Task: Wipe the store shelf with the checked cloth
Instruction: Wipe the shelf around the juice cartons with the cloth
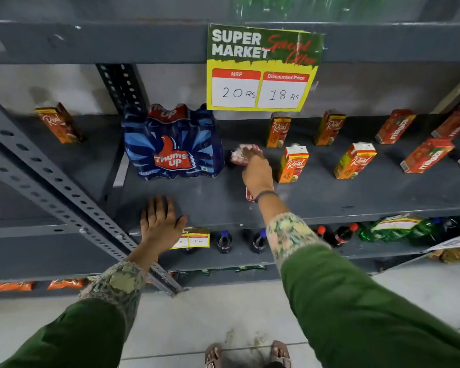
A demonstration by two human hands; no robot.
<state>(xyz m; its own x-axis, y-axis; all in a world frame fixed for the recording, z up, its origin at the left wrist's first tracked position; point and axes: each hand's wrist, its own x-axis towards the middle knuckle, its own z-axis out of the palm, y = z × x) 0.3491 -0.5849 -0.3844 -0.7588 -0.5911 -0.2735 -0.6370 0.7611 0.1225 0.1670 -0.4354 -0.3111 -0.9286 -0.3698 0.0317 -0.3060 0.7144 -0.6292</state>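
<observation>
A dark grey metal store shelf [215,197] runs across the view at chest height. My right hand [256,172] reaches deep onto it and presses a red-and-white checked cloth [239,155] against the shelf surface; part of the cloth also shows under my wrist. The cloth lies between a blue shrink-wrapped Thums Up bottle pack [173,147] on its left and an orange Real juice carton [292,164] on its right. My left hand [160,221] rests flat on the shelf's front edge, fingers spread, holding nothing.
More Real cartons [355,162] and red Maaza cartons [426,155] stand to the right, one carton [59,123] far left. A yellow price sign [260,70] hangs from the upper shelf. A slotted upright [64,197] crosses at left. Cola bottles [225,241] stand on the shelf below.
</observation>
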